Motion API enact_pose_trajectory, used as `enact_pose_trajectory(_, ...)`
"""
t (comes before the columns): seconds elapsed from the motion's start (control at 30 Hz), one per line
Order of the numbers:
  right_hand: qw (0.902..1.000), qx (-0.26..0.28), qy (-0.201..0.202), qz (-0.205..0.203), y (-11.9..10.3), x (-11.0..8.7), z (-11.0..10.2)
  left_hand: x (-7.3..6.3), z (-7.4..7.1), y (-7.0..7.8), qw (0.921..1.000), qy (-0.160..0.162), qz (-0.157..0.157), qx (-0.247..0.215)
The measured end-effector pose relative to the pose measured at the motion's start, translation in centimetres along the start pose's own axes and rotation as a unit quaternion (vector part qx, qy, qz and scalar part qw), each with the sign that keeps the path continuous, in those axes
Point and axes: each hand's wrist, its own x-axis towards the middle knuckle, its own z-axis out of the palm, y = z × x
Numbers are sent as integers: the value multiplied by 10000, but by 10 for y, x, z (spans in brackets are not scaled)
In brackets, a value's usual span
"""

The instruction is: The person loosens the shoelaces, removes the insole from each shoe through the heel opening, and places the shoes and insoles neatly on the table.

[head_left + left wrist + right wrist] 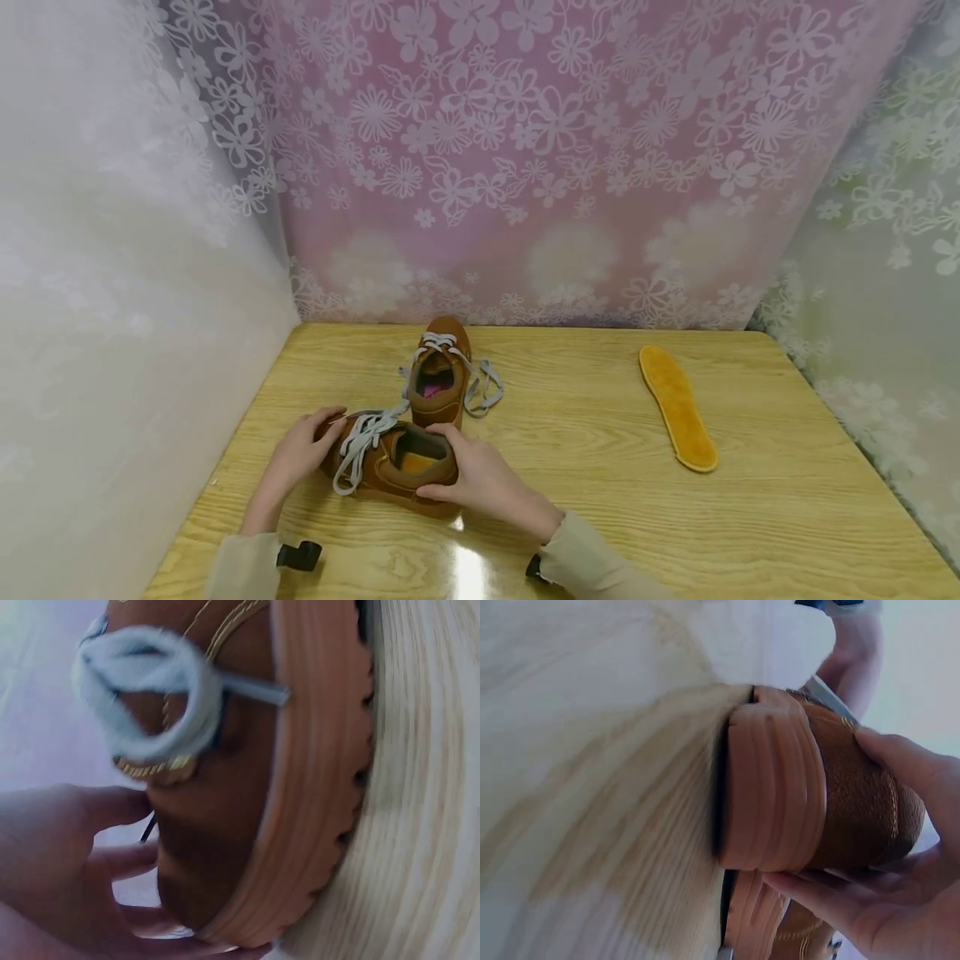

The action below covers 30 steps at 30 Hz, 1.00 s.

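A brown lace-up shoe (382, 477) with grey laces (363, 442) lies sideways near the front left of the table, its sole down. My left hand (303, 450) grips its toe, thumb and fingers spread around the front, as the left wrist view shows closely at the toe cap (202, 847). At the other end my right hand (483, 477) holds the heel (855, 787), thumb on one side and fingers on the other. Inside this shoe's opening an orange insole (417, 463) shows. Just behind it stands a second brown shoe (448, 329), toe pointing away, with something pink (433, 390) inside.
A loose orange insole (678, 408) lies flat on the right part of the wooden table (570, 400). Loose laces (487, 392) spread beside the second shoe. Pink flowered cloth (525, 167) closes off the back, and pale cloth (135, 317) hangs along the left.
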Motion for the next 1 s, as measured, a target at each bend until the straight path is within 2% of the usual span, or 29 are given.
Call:
enact_pose_trajectory(0.17,9998,145,-128,95,13,-12,-16,-6,2,7,9988,-196,441,117)
enact_pose_trajectory(0.3,9994,302,-177,47,25,-22,-26,-8,7,9,9963,-383,762,-91)
enact_pose_trajectory(0.43,9981,545,-252,-131,36,-30,-34,-9,14,8,9930,-594,939,-413)
enact_pose_trajectory(0.5,9972,641,-306,-217,42,-33,-38,-9,18,8,9902,-655,1145,-452)
enact_pose_trajectory(0.57,9968,660,-354,-282,47,-35,-42,-9,21,9,9859,-652,1463,-495)
enact_pose_trajectory(0.67,9967,624,-412,-329,54,-39,-47,-10,27,11,9752,-575,2075,-519)
enact_pose_trajectory(0.77,9964,625,-436,-379,59,-42,-51,-13,31,13,9654,-625,2460,-600)
enact_pose_trajectory(0.87,9958,700,-431,-404,63,-45,-53,-19,35,14,9634,-775,2479,-667)
enact_pose_trajectory(1.0,9948,846,-456,-348,69,-50,-56,-24,43,20,9694,-729,2271,-587)
